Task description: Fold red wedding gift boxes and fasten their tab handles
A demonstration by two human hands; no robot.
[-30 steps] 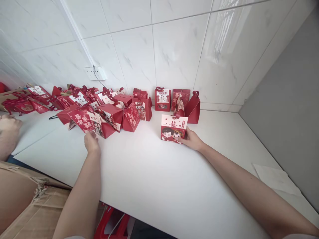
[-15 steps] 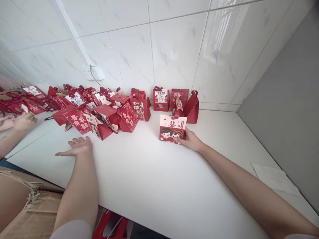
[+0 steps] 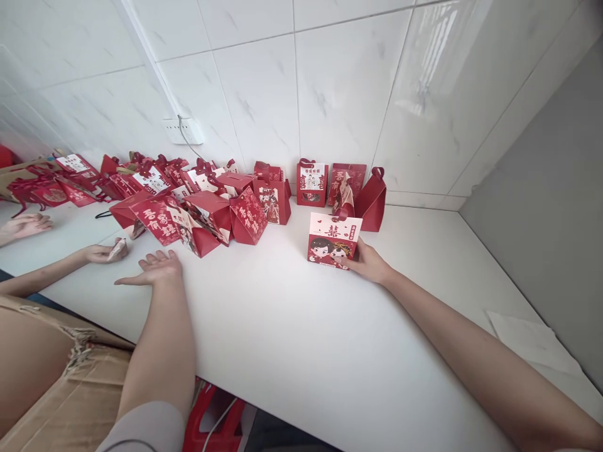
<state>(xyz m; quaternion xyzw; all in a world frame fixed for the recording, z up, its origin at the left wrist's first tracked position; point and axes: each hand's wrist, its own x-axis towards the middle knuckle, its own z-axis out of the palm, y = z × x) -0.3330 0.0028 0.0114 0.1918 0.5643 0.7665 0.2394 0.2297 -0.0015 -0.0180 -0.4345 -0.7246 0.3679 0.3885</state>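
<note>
My right hand [image 3: 368, 262] grips a red and white gift box [image 3: 333, 240] printed with a cartoon couple, standing upright on the white table [image 3: 301, 339]. My left hand [image 3: 154, 269] lies palm up with fingers spread and nothing in it, just in front of a heap of red gift boxes [image 3: 198, 210]. Another person's hand [image 3: 104, 252] reaches toward my left hand, holding a small pale object. That person's other hand [image 3: 26, 225] rests farther left.
Three upright red boxes [image 3: 343, 188] stand against the tiled wall behind the held box. A wall socket [image 3: 186, 130] with a cable sits above the heap. A cardboard carton [image 3: 51, 389] is at lower left; a white sheet [image 3: 532, 342] lies at right.
My left hand left the heap of boxes, drew back and turned palm up. Another person's hand came in from the left with a small object. My right hand kept its hold.
</note>
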